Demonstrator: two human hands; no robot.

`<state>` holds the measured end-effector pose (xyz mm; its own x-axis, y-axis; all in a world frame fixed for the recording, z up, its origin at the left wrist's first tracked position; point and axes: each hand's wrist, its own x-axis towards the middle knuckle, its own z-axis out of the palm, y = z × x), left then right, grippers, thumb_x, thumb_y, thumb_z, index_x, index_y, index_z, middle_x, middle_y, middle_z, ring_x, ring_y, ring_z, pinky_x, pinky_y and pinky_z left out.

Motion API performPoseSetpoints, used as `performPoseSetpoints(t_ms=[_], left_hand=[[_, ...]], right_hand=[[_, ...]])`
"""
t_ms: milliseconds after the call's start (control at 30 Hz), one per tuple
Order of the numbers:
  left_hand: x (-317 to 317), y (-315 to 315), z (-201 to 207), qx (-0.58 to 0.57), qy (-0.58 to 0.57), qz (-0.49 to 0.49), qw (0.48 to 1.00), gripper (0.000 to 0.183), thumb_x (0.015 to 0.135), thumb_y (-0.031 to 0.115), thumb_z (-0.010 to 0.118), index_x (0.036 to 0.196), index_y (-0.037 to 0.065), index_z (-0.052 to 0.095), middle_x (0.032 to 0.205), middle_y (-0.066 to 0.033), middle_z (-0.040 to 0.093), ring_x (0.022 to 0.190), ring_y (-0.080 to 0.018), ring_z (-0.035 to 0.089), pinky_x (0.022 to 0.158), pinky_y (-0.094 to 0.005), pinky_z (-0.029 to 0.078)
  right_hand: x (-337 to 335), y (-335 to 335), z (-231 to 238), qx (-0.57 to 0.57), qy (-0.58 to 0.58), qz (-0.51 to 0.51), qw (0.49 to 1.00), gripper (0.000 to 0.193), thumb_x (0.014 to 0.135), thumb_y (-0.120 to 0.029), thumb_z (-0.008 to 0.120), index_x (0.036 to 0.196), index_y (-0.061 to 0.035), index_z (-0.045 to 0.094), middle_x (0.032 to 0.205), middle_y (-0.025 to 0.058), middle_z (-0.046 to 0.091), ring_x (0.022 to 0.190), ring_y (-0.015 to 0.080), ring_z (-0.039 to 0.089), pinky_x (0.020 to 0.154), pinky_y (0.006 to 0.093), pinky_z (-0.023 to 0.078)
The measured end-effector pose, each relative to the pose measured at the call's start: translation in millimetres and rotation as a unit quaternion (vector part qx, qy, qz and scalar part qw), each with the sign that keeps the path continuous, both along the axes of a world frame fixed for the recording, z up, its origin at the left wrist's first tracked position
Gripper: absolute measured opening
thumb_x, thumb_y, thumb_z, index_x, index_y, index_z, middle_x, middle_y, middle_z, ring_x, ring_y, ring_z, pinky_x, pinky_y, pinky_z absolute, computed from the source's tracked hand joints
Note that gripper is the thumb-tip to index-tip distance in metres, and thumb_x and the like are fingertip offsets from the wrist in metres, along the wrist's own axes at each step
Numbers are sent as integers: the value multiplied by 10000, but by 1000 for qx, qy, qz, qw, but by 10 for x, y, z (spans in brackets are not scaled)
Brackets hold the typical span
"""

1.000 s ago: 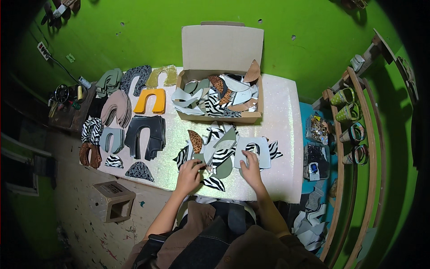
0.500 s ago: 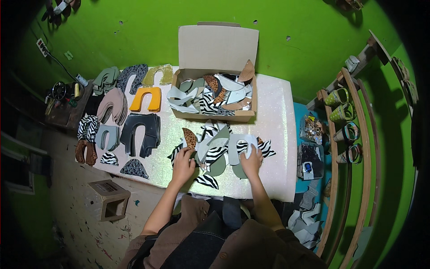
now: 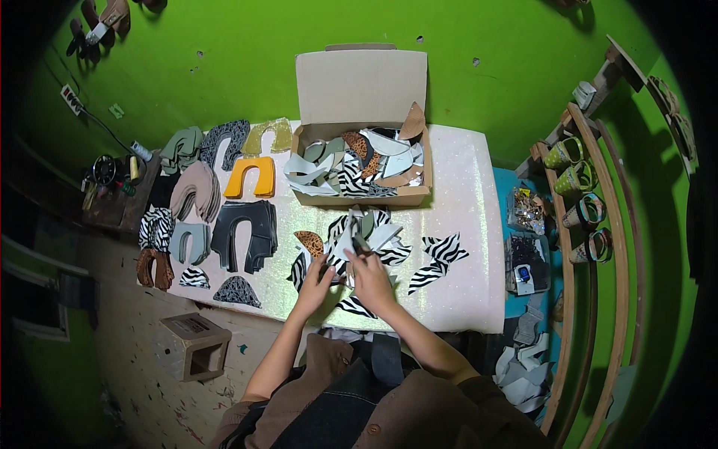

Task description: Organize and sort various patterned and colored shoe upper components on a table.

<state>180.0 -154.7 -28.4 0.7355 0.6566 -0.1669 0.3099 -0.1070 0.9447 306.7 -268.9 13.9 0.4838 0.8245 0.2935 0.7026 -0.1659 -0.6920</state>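
A loose pile of cut material pieces, zebra-striped, grey-green, white and one leopard-print, lies in front of me on the pale table. My left hand rests at the pile's left side, thumb and fingers apart, just below the leopard-print piece. My right hand reaches into the middle of the pile, its fingers closed on a whitish cut piece. The hands partly cover the pieces under them. Two zebra-striped pieces lie apart to the right.
Behind the pile stands an open cardboard box full of scraps. Stacked U-shaped pieces in several colours fill the table's left. A wooden rack with sandals is at the right, beside plastic tubs. A wooden stool stands on the floor.
My right hand has moved left into the pile, no longer on the white U-shaped piece, which I cannot pick out now. The right-hand zebra pieces now lie separate. The view has shifted slightly.
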Motion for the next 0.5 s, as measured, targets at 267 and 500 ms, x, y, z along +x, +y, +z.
performPoseSetpoints(t_ms=[267, 500], left_hand=[[208, 130, 423, -350, -148, 53, 923, 329, 968, 281, 414, 1164, 23, 472, 1139, -99, 563, 1027, -196, 547, 898, -322, 434], [-56, 496, 646, -257, -151, -19, 954, 300, 967, 215, 409, 1194, 40, 496, 1087, -73, 594, 964, -117, 546, 852, -258, 430]], right_hand=[[-274, 5, -26, -59, -21, 100, 993, 462, 765, -28, 517, 1222, -95, 507, 1239, 210, 427, 1162, 384, 400, 976, 450, 342], [-226, 142, -40, -99, 9, -104, 990, 523, 777, -87, 553, 1284, -55, 425, 1294, 216, 372, 1226, 402, 314, 1017, 471, 290]])
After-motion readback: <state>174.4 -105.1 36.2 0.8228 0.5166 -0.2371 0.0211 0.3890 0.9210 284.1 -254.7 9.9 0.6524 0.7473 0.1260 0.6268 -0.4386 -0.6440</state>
